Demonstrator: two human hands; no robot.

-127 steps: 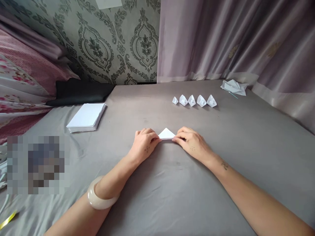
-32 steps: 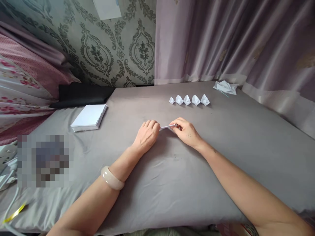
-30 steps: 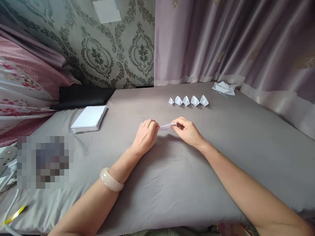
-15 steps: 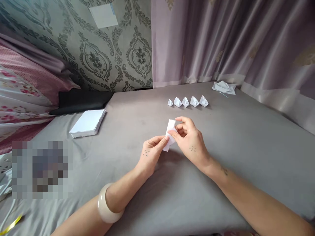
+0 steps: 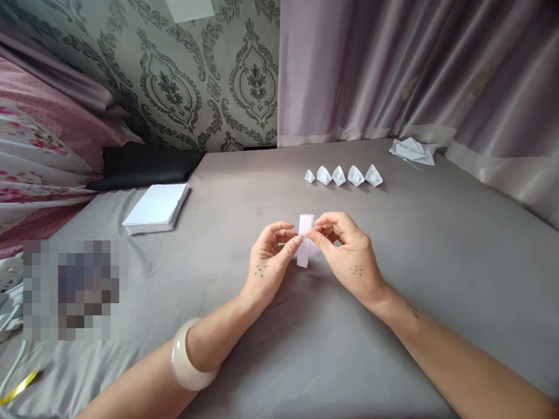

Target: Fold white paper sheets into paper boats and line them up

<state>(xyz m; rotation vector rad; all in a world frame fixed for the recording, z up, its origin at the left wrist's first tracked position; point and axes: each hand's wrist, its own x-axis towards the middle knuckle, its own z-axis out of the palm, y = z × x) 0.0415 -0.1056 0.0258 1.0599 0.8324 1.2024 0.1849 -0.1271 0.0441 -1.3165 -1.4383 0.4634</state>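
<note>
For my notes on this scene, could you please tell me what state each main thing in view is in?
Folded paper: creased narrow, held in both hands
Left hand: grip closed on folded paper
Right hand: grip closed on folded paper
Paper stack: lying flat, edges slightly uneven
Five small paper shapes: folded, lined up in a row
Paper pile: overlapping folded pieces
Bangle: worn on left arm
Yellow strip: slightly curved
Mauve curtain: hanging in folds

white paper (image 5: 304,249), folded into a narrow strip, pinched mid-length.
</note>
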